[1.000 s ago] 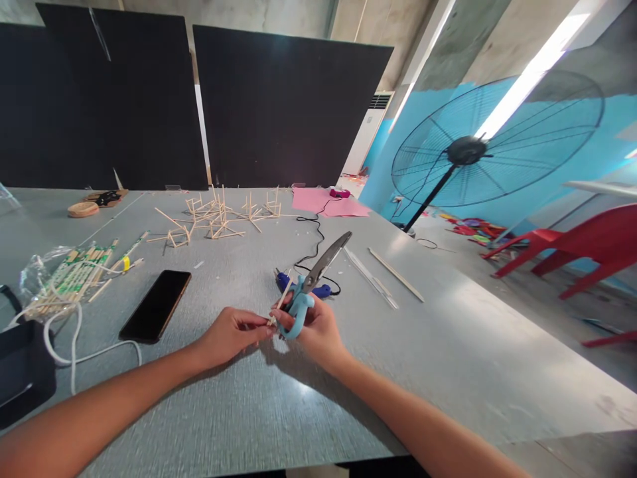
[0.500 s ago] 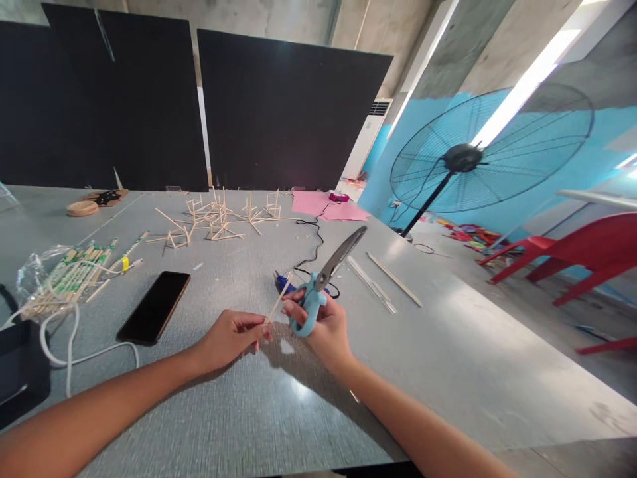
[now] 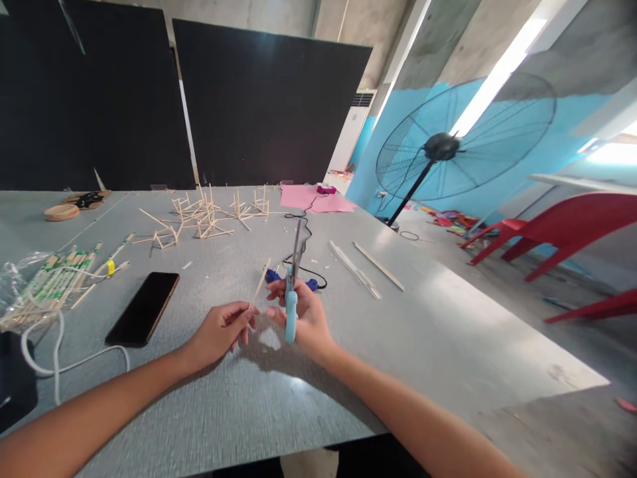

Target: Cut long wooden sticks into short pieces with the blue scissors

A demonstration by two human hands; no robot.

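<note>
My left hand [image 3: 219,330] pinches the lower end of a thin wooden stick [image 3: 261,281] that slants up and to the right above the grey table [image 3: 423,338]. Close beside it, my right hand [image 3: 304,317] grips light-blue-handled scissors [image 3: 292,285]. Their blades point almost straight up and away from me, seen edge-on, so I cannot tell how far apart they are. The stick's tip stands just left of the blades. A blue glue gun [image 3: 273,275] lies on the table right behind both hands.
A black phone [image 3: 143,308] lies to the left, with a bag of chopsticks [image 3: 47,282] and white cable [image 3: 60,345] beyond it. Glued stick frames [image 3: 202,216] stand further back. Loose long sticks [image 3: 365,265] lie right. Pink paper [image 3: 311,198], a large fan [image 3: 448,149] and red chairs [image 3: 562,229] are beyond.
The scissors have swung from leaning right to nearly upright. The stick now stands steeper in my left hand. My view has shifted slightly to the right.
</note>
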